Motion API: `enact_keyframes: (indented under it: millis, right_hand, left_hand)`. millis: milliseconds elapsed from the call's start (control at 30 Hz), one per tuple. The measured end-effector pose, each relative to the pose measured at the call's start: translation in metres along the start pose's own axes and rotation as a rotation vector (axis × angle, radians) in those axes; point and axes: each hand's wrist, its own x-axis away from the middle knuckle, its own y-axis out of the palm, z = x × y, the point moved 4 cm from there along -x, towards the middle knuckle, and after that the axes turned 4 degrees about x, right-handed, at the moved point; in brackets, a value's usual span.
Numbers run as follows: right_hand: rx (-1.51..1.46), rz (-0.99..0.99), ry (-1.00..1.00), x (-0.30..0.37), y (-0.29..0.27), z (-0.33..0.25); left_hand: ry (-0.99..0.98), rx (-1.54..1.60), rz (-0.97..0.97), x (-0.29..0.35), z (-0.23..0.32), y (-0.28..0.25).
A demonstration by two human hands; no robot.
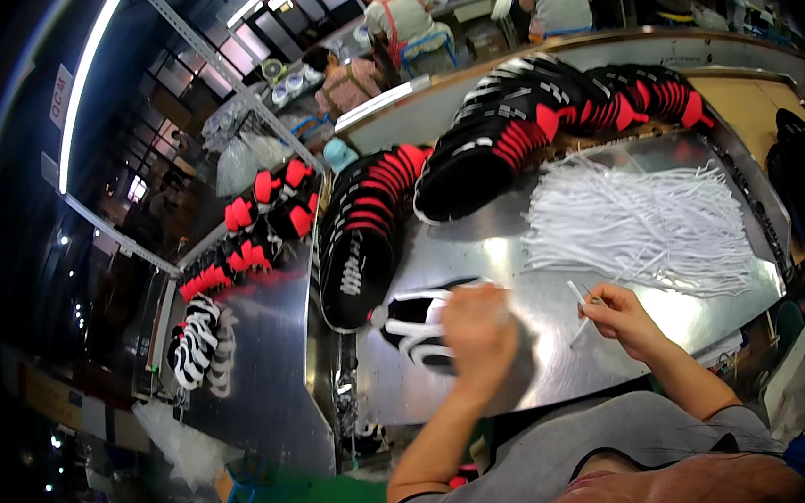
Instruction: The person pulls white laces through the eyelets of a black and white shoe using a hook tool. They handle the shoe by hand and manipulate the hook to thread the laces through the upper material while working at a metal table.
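A black-and-white shoe upper (416,326) lies on the metal tabletop. My left hand (478,335) is over its right end, smeared by motion; the fingers look curled, but I cannot tell whether they hold it. My right hand (623,319) is closed in a pinch, a little above the tabletop and apart from the upper. Out of its fingertips sticks a short length of white shoelace (575,290); a thin dark sliver beside it is too small to name. Beyond my right hand lies a wide heap of white shoelaces (641,223).
Nested rows of black shoe uppers with red parts (367,216) curve along the table's far side (499,159). A lower metal table (269,357) on the left bears more red-and-black pieces (242,250) and striped black-and-white uppers (197,343). Several people (404,24) sit at benches beyond.
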Motion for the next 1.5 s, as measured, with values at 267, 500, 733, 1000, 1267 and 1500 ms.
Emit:
enact_keyframes:
  millis: [267, 500, 733, 1000, 1267, 1500]
  right_hand:
    - [0.054, -0.073, 0.133, -0.003, 0.023, 0.014]
    - [-0.017, -0.182, 0.174, -0.065, 0.060, 0.067]
    - [0.116, -0.148, 0.229, -0.087, 0.082, 0.090]
    - [0.203, -0.032, 0.030, -0.075, 0.061, 0.058]
    - [0.235, -0.055, 0.024, -0.063, 0.053, 0.057]
    - [0.449, -0.089, -0.045, -0.044, 0.055, 0.044]
  left_hand:
    - [-0.266, 0.151, -0.238, 0.060, -0.005, 0.030]
    - [-0.444, -0.317, -0.693, 0.070, -0.068, -0.036]
    - [-1.704, 0.846, -0.960, 0.110, -0.116, 0.013]
    - [-1.419, 1.379, -0.456, 0.090, -0.068, 0.062]
    - [-1.227, 1.248, -0.256, 0.081, -0.043, 0.065]
    - [-1.263, 1.160, -0.124, 0.086, -0.042, 0.058]
